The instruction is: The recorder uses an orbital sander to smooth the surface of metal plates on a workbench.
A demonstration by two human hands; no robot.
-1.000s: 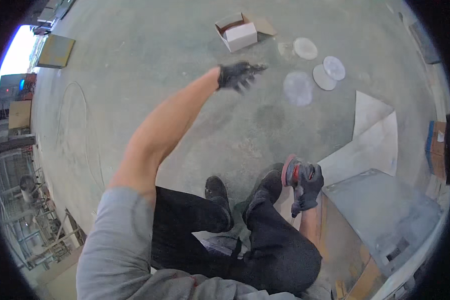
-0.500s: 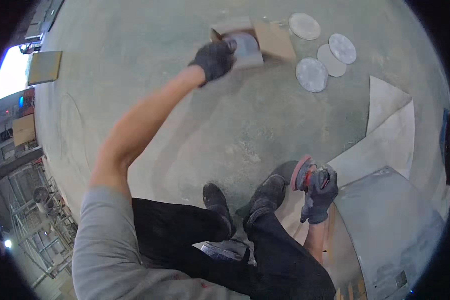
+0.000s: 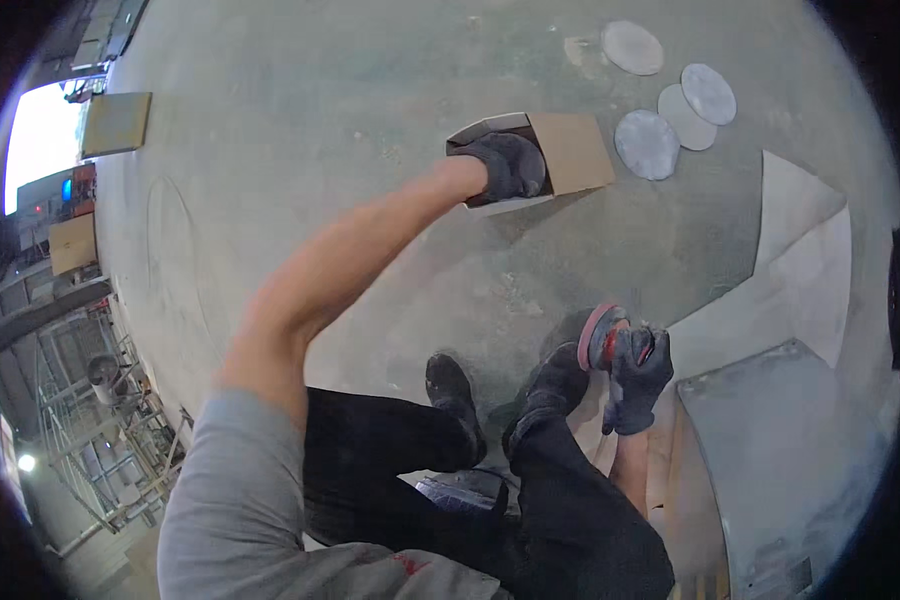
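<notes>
Left arm reaches forward and across to the right, elbow bent, gloved left hand (image 3: 508, 163) inside an open cardboard box (image 3: 515, 205) on the floor (image 3: 370, 120). Wrist crosses the box's near left corner; back of the hand faces up, fingers directed toward the box's right edge, where a brown flap (image 3: 578, 152) is folded outward. State of the left grip: fingertips hidden, cannot tell whether it is closed on anything. Right forearm rises beside the right knee; gloved right hand (image 3: 637, 378) is wrapped around the body of a handheld sander (image 3: 613, 345), so the right grip is firm and occupied. Sander head sits at the upper left of this grip, its pink pad (image 3: 591, 336) turned on edge and facing left, away from the palm, next to the right boot (image 3: 558, 380); contact with the boot cannot be judged. The grey panel (image 3: 785, 450) has its upper left corner just beside the right hand; a pale sheet (image 3: 805, 240) extends beyond the panel's far edge. Four round discs (image 3: 647, 145) lie flat on the floor, past the box's right edge, two of them overlapping.
</notes>
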